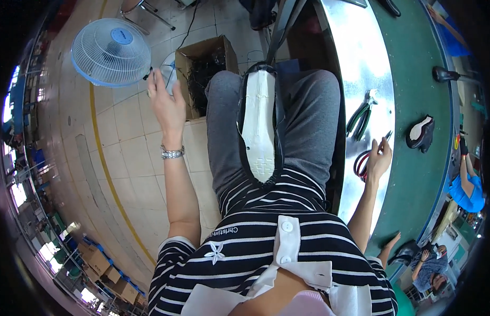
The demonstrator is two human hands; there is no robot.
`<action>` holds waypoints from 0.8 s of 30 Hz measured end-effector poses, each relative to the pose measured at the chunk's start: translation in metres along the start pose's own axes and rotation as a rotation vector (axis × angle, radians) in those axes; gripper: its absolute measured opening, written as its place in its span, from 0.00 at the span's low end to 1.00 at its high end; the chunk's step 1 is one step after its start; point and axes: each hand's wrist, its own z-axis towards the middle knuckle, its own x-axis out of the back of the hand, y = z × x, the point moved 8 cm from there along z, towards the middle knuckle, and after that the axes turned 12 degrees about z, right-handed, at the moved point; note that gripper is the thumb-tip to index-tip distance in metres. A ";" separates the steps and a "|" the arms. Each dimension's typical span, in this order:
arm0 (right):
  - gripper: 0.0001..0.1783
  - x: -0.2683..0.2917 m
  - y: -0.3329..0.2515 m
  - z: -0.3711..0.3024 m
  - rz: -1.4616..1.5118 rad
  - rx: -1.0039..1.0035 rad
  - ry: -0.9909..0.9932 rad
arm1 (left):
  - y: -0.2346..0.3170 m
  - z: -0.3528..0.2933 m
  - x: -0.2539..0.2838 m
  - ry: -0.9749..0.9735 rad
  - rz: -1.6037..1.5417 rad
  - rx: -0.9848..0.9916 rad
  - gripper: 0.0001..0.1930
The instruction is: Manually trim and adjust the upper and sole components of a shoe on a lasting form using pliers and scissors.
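Between my knees an upturned shoe (259,124) lies with its white underside facing up and black upper material edging it. My left hand (170,108) is raised off to the left, fingers stretched and apart, holding nothing I can see; its fingertips appear near the fan's neck. Over the metal bench strip at right, my right hand (380,159) is closed around a thin dark tool (388,135), mostly hidden by the fingers. Beside it are red-handled tool loops (361,164), partly covered by the hand. Pliers with dark green handles (363,116) lie farther up the strip.
A blue-rimmed fan (111,52) stands at far left, near an open cardboard box (224,50) of dark tangled material. Beyond the metal strip (355,47) runs a green belt (408,63) carrying another shoe (420,134). Other people, including one in blue (467,192), are at far right.
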 end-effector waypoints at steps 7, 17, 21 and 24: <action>0.37 -0.069 -0.057 0.041 -0.128 0.042 -0.061 | 0.114 -0.062 0.027 -0.158 -0.495 -0.183 0.26; 0.25 -0.086 -0.023 0.053 0.417 -0.231 -0.424 | 0.270 -0.052 -0.005 -0.410 -0.499 -0.808 0.28; 0.28 -0.053 -0.058 0.018 0.852 -0.518 -0.427 | 0.286 -0.002 -0.053 -0.796 -0.609 -0.766 0.27; 0.34 -0.028 -0.093 0.006 0.784 -0.427 -0.514 | 0.290 0.019 -0.086 -0.978 -0.698 -0.810 0.27</action>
